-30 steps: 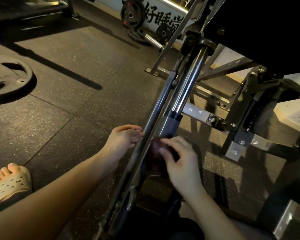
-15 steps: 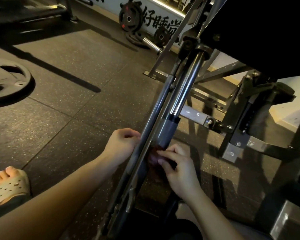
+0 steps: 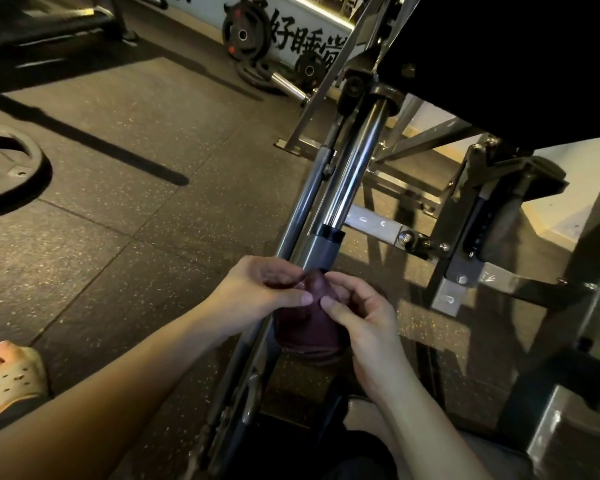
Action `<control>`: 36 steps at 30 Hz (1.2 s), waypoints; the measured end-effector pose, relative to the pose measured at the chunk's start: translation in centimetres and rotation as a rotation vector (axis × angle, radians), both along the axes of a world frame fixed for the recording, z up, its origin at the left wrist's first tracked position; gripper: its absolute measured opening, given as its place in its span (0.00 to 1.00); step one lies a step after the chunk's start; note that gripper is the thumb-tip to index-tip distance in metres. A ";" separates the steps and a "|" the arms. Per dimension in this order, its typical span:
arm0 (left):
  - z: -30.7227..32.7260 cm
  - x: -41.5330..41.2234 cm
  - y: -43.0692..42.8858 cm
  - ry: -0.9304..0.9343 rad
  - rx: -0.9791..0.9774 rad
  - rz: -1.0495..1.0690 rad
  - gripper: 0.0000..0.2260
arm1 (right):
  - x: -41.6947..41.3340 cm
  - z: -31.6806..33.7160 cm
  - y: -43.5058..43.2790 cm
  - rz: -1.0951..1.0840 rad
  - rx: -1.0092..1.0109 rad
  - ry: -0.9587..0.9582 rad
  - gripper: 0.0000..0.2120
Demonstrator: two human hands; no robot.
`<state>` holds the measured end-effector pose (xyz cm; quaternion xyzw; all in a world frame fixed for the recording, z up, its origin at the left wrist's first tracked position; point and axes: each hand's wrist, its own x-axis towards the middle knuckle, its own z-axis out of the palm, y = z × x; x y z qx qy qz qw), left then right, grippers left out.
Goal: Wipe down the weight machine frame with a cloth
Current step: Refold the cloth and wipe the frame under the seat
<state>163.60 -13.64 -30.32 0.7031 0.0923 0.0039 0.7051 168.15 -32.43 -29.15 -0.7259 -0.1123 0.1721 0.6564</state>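
Cloth point(image 3: 307, 327), dark maroon, wrapped round slanted frame tube point(image 3: 321, 252) just below chrome rod point(image 3: 355, 164). Left hand point(image 3: 257, 289) & right hand point(image 3: 364, 317) both pinch it w/ curled fingers, thumbs nearly touching. Weight plate point(image 3: 11, 168) flat on floor, far left.

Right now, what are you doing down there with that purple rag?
A person is crouched by a weight machine, cleaning it. Both hands hold a dark purple cloth against the slanted metal frame bar, just below the shiny chrome rod. The left hand pinches the cloth from one side and the right hand from the other, thumbs nearly meeting. A weight plate lies flat on the rubber floor to the left, and a sandalled foot shows at the edge.
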 end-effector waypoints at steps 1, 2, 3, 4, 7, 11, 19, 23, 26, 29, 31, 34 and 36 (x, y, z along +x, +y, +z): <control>-0.1 0.1 -0.1 -0.004 0.014 0.003 0.09 | 0.2 0.0 -0.4 0.018 -0.018 -0.002 0.19; -0.1 0.0 -0.2 -0.006 0.015 0.000 0.08 | 0.5 0.0 -0.8 0.045 -0.035 0.002 0.20; -0.1 0.0 -0.4 -0.010 0.012 -0.014 0.07 | 0.7 0.1 -1.2 0.078 -0.047 0.019 0.22; 0.0 -0.1 -0.6 -0.010 0.013 -0.035 0.07 | 1.0 0.2 -1.5 0.114 -0.047 0.058 0.24; 0.1 0.1 -0.9 -0.006 0.042 -0.108 0.05 | 1.4 0.7 -2.2 0.201 -0.002 0.198 0.25; 0.0 0.3 -1.2 -0.012 0.044 -0.132 0.05 | 2.0 0.8 -3.2 0.233 -0.107 0.157 0.13; 0.6 0.9 -2.3 0.034 -0.003 -0.092 0.05 | 2.3 0.4 -6.2 0.320 -0.051 0.229 0.10; 1.1 1.7 -3.6 0.083 -0.115 -0.086 0.07 | 2.1 0.4 -7.4 0.385 0.114 0.377 0.19; 1.6 2.7 -4.6 0.101 -0.192 -0.087 0.10 | 2.4 0.8 -8.5 0.419 0.080 0.376 0.18; 2.1 3.7 -6.2 0.138 -0.240 -0.080 0.11 | 2.7 1.1 -10.2 0.344 0.095 0.360 0.18; 2.2 4.2 -7.4 0.176 -0.240 -0.084 0.11 | 2.5 1.6 -11.4 0.305 0.124 0.339 0.14; 1.7 4.5 -8.6 0.297 -0.280 -0.135 0.13 | 2.1 2.3 -13.0 0.235 0.142 0.278 0.12; 1.4 3.8 -9.3 0.385 -0.382 -0.247 0.17 | 1.8 2.6 -13.9 0.182 0.163 0.250 0.13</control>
